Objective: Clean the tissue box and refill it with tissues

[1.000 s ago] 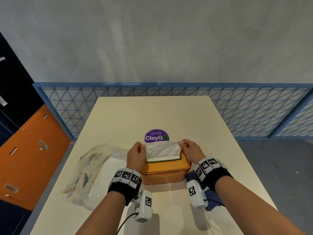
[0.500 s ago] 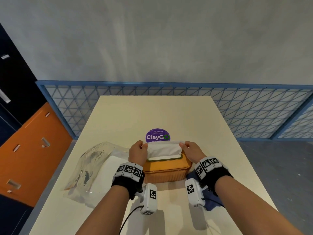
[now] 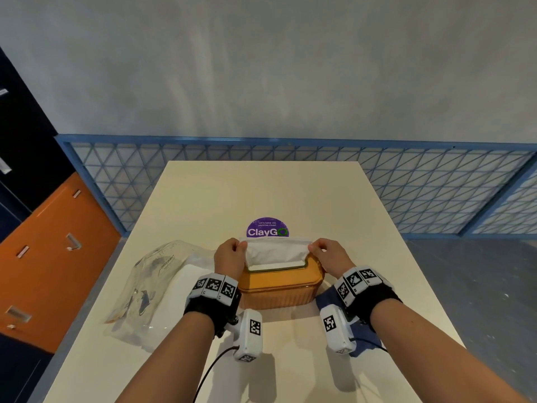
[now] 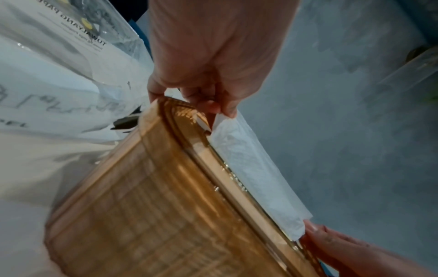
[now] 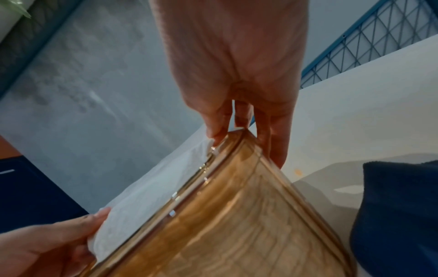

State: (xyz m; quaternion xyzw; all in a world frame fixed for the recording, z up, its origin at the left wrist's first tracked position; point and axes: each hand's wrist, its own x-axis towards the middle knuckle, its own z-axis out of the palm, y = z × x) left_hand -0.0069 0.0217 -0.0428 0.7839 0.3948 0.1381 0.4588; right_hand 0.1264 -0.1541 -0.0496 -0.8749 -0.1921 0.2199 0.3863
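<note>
An amber see-through tissue box (image 3: 279, 289) (image 4: 166, 196) (image 5: 237, 215) stands on the cream table (image 3: 261, 193) in front of me. A white tissue (image 3: 276, 251) (image 4: 251, 168) (image 5: 147, 193) sticks up out of the slot in its lid. My left hand (image 3: 231, 257) (image 4: 220, 110) pinches the tissue's left top corner. My right hand (image 3: 329, 254) (image 5: 214, 136) pinches the right top corner, its other fingers hanging past the box's end. The sheet is stretched flat between both hands.
A clear plastic tissue wrapper (image 3: 151, 283) (image 4: 59, 65) lies left of the box. A dark blue cloth (image 3: 345, 321) (image 5: 398, 215) lies at its right. A purple round sticker (image 3: 267, 227) sits just behind the box. A blue mesh fence (image 3: 421, 193) runs behind the table; orange cabinets (image 3: 43, 251) stand left.
Both hands have lifted the tissue a little higher out of the slot and stretched it wider. The box has stayed in place.
</note>
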